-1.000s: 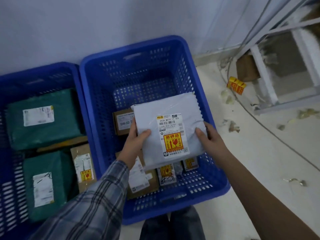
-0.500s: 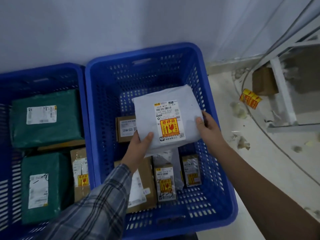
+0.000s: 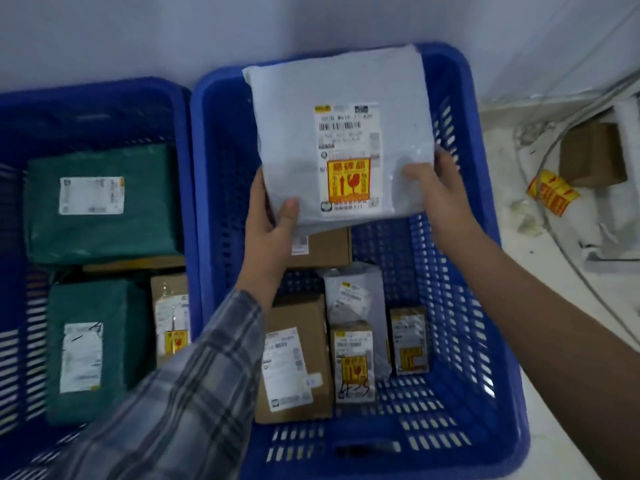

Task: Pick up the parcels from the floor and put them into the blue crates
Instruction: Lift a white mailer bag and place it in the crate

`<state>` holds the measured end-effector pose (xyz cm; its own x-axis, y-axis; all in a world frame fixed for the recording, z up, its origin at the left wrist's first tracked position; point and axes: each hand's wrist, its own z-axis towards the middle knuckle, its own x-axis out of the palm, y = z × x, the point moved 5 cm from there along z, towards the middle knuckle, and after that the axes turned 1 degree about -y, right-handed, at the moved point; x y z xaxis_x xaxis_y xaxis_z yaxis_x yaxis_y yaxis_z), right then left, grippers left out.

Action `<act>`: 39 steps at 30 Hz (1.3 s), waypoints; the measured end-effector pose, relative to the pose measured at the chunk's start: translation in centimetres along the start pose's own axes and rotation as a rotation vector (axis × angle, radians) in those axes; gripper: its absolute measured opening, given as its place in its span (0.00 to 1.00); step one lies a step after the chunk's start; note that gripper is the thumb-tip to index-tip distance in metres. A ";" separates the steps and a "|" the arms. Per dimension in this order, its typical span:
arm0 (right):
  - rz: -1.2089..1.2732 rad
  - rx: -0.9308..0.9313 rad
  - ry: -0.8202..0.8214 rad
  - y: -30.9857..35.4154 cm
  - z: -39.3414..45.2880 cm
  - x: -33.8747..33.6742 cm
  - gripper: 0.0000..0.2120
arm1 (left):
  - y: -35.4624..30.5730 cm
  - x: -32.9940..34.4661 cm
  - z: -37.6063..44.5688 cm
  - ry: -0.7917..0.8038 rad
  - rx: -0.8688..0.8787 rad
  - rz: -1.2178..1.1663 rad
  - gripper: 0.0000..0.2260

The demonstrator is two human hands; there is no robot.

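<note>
White parcel (image 3: 341,133) held over the far half of the right blue crate (image 3: 485,306), label up, far edge at the crate's back rim. Left hand (image 3: 273,230) gripping the near left corner, thumb on top, fingers curled beneath. Right hand (image 3: 436,195) gripping the near right corner, thumb on top. Below in the same crate: brown boxes (image 3: 294,358) and a small white bag (image 3: 353,296). Left blue crate (image 3: 183,133) holding green parcels (image 3: 100,206).

left arm: grey-blue plaid sleeve (image 3: 194,393) reaching the wrist
right arm: bare forearm (image 3: 554,306), no sleeve
</note>
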<state>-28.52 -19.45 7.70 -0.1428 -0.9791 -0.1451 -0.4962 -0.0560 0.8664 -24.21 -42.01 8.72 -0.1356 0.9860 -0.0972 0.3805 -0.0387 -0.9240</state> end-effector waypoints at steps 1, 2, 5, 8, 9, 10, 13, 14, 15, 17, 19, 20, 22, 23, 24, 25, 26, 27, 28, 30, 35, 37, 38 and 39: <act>0.028 0.034 0.027 -0.4 -1.0 1.0 0.20 | 0.0 -1.2 -1.4 -0.012 -0.010 -0.008 0.26; 0.057 0.068 0.041 -0.8 -2.1 2.0 0.19 | 0.0 -2.4 -2.7 -0.029 -0.021 -0.020 0.26; 0.084 0.193 0.059 -2.1 -5.3 4.4 0.24 | 0.5 -5.9 -6.1 -0.045 -0.082 -0.038 0.26; 0.093 0.247 0.103 -3.0 -7.9 6.9 0.18 | 1.0 -9.7 -8.5 -0.055 -0.131 -0.074 0.26; 0.112 0.251 0.129 -3.1 -8.8 7.9 0.14 | 1.1 -11.0 -8.9 -0.063 -0.143 -0.092 0.26; 0.121 0.250 0.154 -3.2 -9.5 8.7 0.14 | 1.3 -12.1 -9.2 -0.065 -0.152 -0.108 0.27; 0.129 0.237 0.209 -3.2 -11.3 11.4 0.27 | 2.4 -15.2 -9.9 -0.073 -0.180 -0.158 0.27; 0.129 0.248 0.208 -3.3 -11.7 12.3 0.32 | 2.6 -16.1 -10.0 -0.077 -0.179 -0.172 0.26; 0.128 0.251 0.196 -3.5 -12.1 13.1 0.34 | 2.6 -16.9 -10.1 -0.079 -0.172 -0.187 0.25; 0.132 0.241 0.189 -3.5 -13.5 15.4 0.30 | 3.0 -19.0 -10.2 -0.110 -0.177 -0.220 0.23; 0.127 0.265 0.203 -3.9 -15.4 18.4 0.26 | 4.1 -22.1 -10.7 -0.171 -0.216 -0.246 0.21; 0.116 0.277 0.215 -4.3 -16.4 20.0 0.24 | 4.6 -24.0 -10.9 -0.192 -0.234 -0.224 0.22; 0.111 0.333 0.226 -5.0 -18.5 23.7 0.16 | 5.6 -28.0 -11.2 -0.207 -0.278 -0.168 0.22; 0.111 0.367 0.213 -5.6 -19.3 25.6 0.11 | 6.1 -30.0 -11.4 -0.216 -0.302 -0.154 0.22; 0.095 0.404 0.215 -6.2 -20.1 27.4 0.09 | 6.8 -32.1 -11.5 -0.225 -0.325 -0.132 0.22; 0.079 0.432 0.242 -7.0 -20.8 29.3 0.07 | 7.3 -34.0 -11.6 -0.226 -0.347 -0.112 0.21; 0.069 0.461 0.278 -7.7 -21.5 31.3 0.10 | 7.9 -35.9 -11.7 -0.226 -0.373 -0.093 0.21; 0.065 0.487 0.311 -8.5 -22.0 33.3 0.14 | 8.5 -37.5 -11.8 -0.224 -0.398 -0.079 0.21; 0.052 0.514 0.335 -9.5 -22.5 35.0 0.18 | 9.2 -39.0 -11.8 -0.230 -0.430 -0.055 0.21; 0.013 0.585 0.358 -11.7 -23.4 38.0 0.21 | 11.0 -41.6 -11.8 -0.256 -0.498 0.001 0.20; -0.089 0.810 0.351 -16.6 -25.7 42.5 0.23 | 17.7 -45.6 -12.2 -0.295 -0.627 0.325 0.21; -0.158 0.850 0.346 -18.8 -26.9 43.2 0.23 | 19.8 -46.4 -13.0 -0.277 -0.683 0.489 0.20; -0.193 0.856 0.345 -19.8 -27.4 43.4 0.24 | 20.4 -46.5 -13.4 -0.266 -0.703 0.581 0.20; -0.228 0.858 0.353 -20.9 -27.9 43.5 0.24 | 20.9 -46.5 -14.0 -0.251 -0.715 0.692 0.20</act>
<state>-0.47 -66.31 -3.41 0.2315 -0.9728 0.0068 -0.9591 -0.2270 0.1688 2.89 -86.40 -0.89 0.1642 0.7190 -0.6753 0.8932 -0.3989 -0.2075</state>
